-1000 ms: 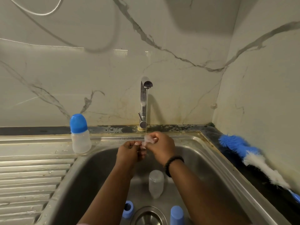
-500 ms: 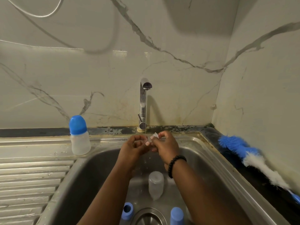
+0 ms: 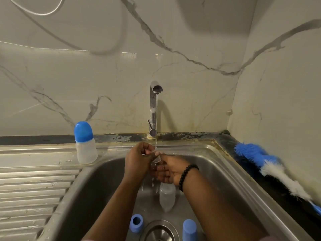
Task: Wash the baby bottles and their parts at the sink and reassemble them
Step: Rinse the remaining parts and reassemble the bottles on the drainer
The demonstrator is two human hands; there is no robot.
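Both hands are over the steel sink (image 3: 225,164) under the thin stream from the tap (image 3: 153,108). My left hand (image 3: 137,160) and my right hand (image 3: 166,169) together pinch a small clear teat (image 3: 157,159), mostly hidden by the fingers. Below them a clear bottle body (image 3: 167,197) lies on the sink floor. A blue collar ring (image 3: 136,223) and a blue cap (image 3: 189,230) stand beside the drain (image 3: 160,232). An assembled bottle with a blue cap (image 3: 86,143) stands on the sink's back left rim.
A ribbed steel draining board (image 3: 29,192) runs off to the left. A blue and white bottle brush (image 3: 271,167) lies on the dark counter to the right, along the marble side wall. A marble wall stands behind the tap.
The right hand has turned palm up and dropped lower beneath the stream, while the left hand has stayed above, both still holding the teat. Water splashes down onto the bottle body.
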